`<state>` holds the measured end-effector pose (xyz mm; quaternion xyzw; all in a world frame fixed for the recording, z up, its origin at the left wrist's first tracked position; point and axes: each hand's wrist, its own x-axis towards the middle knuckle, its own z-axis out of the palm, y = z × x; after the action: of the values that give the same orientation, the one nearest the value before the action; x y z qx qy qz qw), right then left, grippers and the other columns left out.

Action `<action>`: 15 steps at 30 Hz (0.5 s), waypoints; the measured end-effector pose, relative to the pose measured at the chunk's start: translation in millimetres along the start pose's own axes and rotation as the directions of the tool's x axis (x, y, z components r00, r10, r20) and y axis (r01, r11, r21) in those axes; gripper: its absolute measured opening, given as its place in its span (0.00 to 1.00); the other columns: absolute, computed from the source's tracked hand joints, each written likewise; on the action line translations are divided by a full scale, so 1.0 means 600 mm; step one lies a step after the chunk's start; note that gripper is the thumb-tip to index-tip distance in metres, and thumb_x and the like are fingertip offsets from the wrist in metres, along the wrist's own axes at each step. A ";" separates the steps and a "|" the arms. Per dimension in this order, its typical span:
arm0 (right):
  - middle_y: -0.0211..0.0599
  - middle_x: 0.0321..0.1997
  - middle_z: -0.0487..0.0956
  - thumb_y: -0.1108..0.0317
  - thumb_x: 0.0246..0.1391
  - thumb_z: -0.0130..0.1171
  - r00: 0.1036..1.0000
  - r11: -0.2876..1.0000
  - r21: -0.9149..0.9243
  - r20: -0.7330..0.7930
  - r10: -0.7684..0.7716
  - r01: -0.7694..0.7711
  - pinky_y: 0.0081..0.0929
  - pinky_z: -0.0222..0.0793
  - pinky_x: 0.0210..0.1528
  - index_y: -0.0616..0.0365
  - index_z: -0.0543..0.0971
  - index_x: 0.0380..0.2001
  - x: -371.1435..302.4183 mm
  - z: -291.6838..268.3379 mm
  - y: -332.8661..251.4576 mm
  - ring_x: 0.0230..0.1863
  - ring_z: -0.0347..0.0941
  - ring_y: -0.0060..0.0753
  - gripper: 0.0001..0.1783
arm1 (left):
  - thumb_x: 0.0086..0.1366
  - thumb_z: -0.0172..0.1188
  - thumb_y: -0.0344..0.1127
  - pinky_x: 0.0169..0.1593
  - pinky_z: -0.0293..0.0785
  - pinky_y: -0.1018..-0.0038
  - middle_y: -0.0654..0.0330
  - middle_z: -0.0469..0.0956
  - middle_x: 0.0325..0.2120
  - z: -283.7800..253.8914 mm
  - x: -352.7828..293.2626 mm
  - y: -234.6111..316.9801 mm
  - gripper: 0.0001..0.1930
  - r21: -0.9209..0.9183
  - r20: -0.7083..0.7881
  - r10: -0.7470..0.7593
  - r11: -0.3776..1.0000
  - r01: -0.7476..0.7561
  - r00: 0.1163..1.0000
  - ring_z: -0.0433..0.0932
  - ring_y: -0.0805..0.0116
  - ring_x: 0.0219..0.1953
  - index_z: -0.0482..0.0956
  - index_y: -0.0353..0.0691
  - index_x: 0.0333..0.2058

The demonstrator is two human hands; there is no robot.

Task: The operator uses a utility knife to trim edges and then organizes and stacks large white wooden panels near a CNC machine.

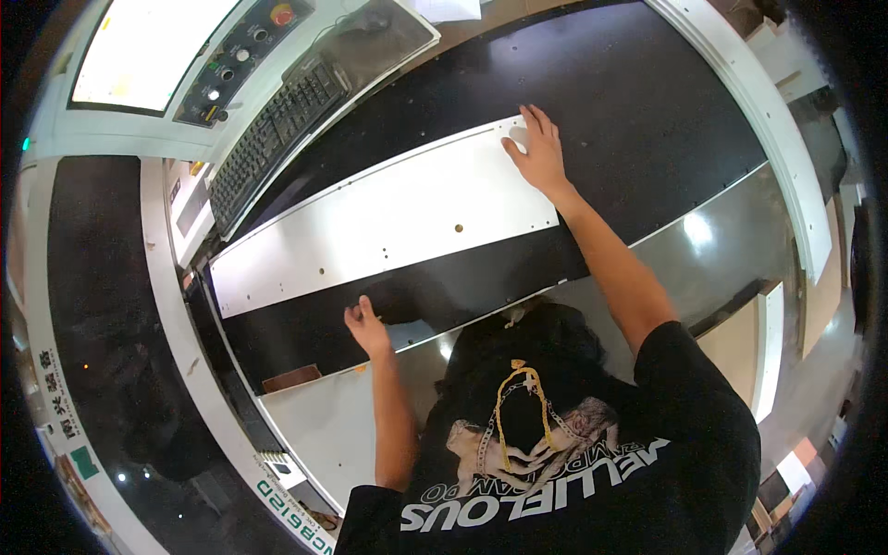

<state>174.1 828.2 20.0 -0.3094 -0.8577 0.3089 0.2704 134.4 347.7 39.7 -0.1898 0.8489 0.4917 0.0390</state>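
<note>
A long white panel [370, 213] with several small drilled holes lies slantwise on a black work surface [629, 92]. My right hand [541, 153] rests at the panel's far right corner. Its fingers are stretched and apart, with the thumb over the white face. Just off the panel's near long edge is my left hand [368, 328], above the black surface. Its fingers are slightly bent and apart, and I see nothing in them.
A black keyboard [277, 139] sits on a shelf left of the panel, below a control panel [236, 65] with knobs and a red button. White machine rails [222, 407] run along the left. Pale boards [745, 356] stand at right. A small brown block [290, 377] lies near the front edge.
</note>
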 end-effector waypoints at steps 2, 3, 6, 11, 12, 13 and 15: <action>0.52 0.76 0.63 0.45 0.61 0.64 1.000 0.992 -0.127 -0.007 -0.022 0.021 0.53 0.56 0.75 0.61 0.69 0.70 -0.014 -0.004 0.013 0.75 0.59 0.59 0.42 | 0.72 0.64 0.55 0.69 0.64 0.57 0.34 0.70 0.63 -0.017 0.022 -0.004 0.44 0.153 -0.009 0.212 0.966 -0.208 0.977 0.71 0.42 0.65 0.60 0.22 0.69; 0.52 0.75 0.64 0.46 0.61 0.64 1.000 0.970 -0.242 -0.010 0.011 -0.013 0.54 0.55 0.75 0.61 0.70 0.69 -0.022 -0.004 0.017 0.74 0.59 0.60 0.41 | 0.71 0.65 0.55 0.71 0.62 0.54 0.33 0.69 0.64 -0.028 0.033 -0.004 0.44 0.329 0.004 0.375 0.875 -0.355 0.927 0.69 0.38 0.67 0.61 0.23 0.69; 0.54 0.74 0.65 0.45 0.61 0.65 0.997 0.952 -0.303 -0.052 -0.050 0.032 0.53 0.53 0.76 0.62 0.73 0.66 -0.040 -0.003 0.016 0.74 0.60 0.59 0.40 | 0.70 0.66 0.54 0.74 0.56 0.48 0.33 0.67 0.66 -0.052 0.084 0.011 0.43 0.575 0.123 0.726 0.503 -0.645 0.676 0.62 0.33 0.70 0.62 0.26 0.70; 0.56 0.70 0.70 0.40 0.60 0.66 0.998 0.963 -0.260 -0.037 0.060 -0.067 0.51 0.53 0.76 0.61 0.79 0.61 -0.038 0.000 0.004 0.74 0.59 0.58 0.38 | 0.69 0.63 0.61 0.76 0.46 0.41 0.39 0.57 0.75 -0.040 0.131 0.040 0.46 0.505 0.341 0.624 0.508 -0.697 0.703 0.54 0.32 0.75 0.61 0.34 0.73; 0.56 0.69 0.70 0.39 0.60 0.65 0.994 0.966 -0.235 -0.038 0.102 -0.108 0.51 0.53 0.76 0.59 0.80 0.60 -0.033 0.001 0.003 0.73 0.59 0.58 0.37 | 0.69 0.61 0.63 0.76 0.43 0.39 0.41 0.54 0.76 -0.031 0.125 0.040 0.46 0.537 0.338 0.682 0.426 -0.728 0.648 0.50 0.31 0.76 0.59 0.37 0.74; 0.55 0.69 0.71 0.38 0.60 0.65 0.984 0.960 -0.218 -0.047 0.170 -0.177 0.51 0.53 0.76 0.56 0.82 0.58 -0.028 0.002 0.005 0.73 0.60 0.58 0.36 | 0.70 0.59 0.64 0.77 0.40 0.37 0.42 0.50 0.77 -0.016 0.114 0.039 0.46 0.593 0.375 0.636 0.395 -0.702 0.674 0.46 0.29 0.77 0.58 0.40 0.75; 0.54 0.68 0.72 0.37 0.60 0.65 0.976 0.950 -0.227 -0.016 0.218 -0.215 0.51 0.54 0.75 0.55 0.83 0.57 -0.018 0.002 0.011 0.73 0.60 0.57 0.35 | 0.70 0.57 0.67 0.76 0.38 0.35 0.42 0.50 0.77 -0.005 0.104 0.037 0.46 0.600 0.325 0.663 0.406 -0.689 0.674 0.45 0.28 0.77 0.58 0.42 0.76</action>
<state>183.2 824.4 11.6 -0.4291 -0.8495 0.2379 0.1938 69.1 337.3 43.4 0.2062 0.9677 0.1202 -0.0813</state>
